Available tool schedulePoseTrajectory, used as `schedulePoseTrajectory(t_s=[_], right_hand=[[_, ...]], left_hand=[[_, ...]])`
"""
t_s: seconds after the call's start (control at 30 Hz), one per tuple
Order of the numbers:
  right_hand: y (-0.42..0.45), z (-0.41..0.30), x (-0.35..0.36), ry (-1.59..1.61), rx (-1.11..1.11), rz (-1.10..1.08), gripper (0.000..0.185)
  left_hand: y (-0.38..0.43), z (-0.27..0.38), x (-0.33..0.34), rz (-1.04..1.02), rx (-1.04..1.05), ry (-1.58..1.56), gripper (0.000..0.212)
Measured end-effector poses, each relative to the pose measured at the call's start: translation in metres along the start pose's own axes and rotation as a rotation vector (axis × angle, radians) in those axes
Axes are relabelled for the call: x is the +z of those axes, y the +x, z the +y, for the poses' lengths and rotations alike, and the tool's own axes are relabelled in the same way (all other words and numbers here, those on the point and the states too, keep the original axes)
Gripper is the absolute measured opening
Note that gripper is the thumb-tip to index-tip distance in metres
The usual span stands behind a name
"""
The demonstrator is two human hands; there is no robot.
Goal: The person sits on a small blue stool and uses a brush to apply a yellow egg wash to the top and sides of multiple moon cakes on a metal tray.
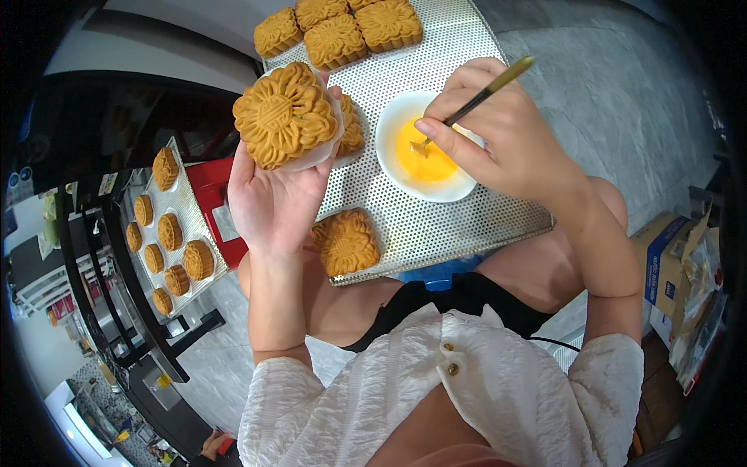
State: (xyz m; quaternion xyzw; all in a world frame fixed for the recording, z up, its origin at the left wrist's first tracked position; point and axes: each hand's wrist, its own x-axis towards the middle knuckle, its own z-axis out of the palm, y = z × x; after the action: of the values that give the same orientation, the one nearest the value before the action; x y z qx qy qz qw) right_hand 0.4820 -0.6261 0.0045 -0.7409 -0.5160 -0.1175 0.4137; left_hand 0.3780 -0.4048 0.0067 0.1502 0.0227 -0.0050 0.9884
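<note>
My left hand (pixel 280 198) holds up a square mooncake (pixel 286 117) with a flower pattern, resting on a thin white paper. My right hand (pixel 496 128) grips a small brush (pixel 490 90) with a dark and gold handle. Its tip touches the yellow egg wash (pixel 429 154) inside a white bowl (pixel 388 163). The bowl stands on a perforated metal tray (pixel 408 233). One shinier, browner mooncake (pixel 348 242) lies at the tray's near left corner, and another (pixel 350 128) is partly hidden behind my left hand. Several paler mooncakes (pixel 335 42) sit together at the far end.
To the left, a second perforated tray (pixel 201 225) bears several mooncakes on white papers, beside a red stand (pixel 213 187) and a black metal frame (pixel 99 280). An opened cardboard box (pixel 659 257) with plastic bags is at the right. Another person's hand (pixel 216 445) shows at the lower left.
</note>
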Motion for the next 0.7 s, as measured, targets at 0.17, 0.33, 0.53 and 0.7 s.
schedulePoseTrajectory(t_s=[0.17, 0.33, 0.53, 0.7], right_hand=[[0.002, -0.012, -0.008, -0.009, -0.047, 0.053, 0.019], [0.0, -0.024, -0.006, 0.212, -0.03, -0.046, 0.009], [0.0, -0.017, -0.011, 0.243, 0.095, -0.113, 0.017], [0.002, 0.021, -0.032, 0.55, 0.514, 0.112, 0.033]], left_hand=[[0.0, 0.001, 0.002, 0.029, 0.011, 0.115, 0.051], [-0.001, 0.003, 0.002, 0.08, 0.001, 0.103, 0.053], [-0.001, 0.004, 0.003, 0.106, -0.032, 0.03, 0.058], [-0.002, 0.003, 0.005, 0.111, -0.085, -0.03, 0.06]])
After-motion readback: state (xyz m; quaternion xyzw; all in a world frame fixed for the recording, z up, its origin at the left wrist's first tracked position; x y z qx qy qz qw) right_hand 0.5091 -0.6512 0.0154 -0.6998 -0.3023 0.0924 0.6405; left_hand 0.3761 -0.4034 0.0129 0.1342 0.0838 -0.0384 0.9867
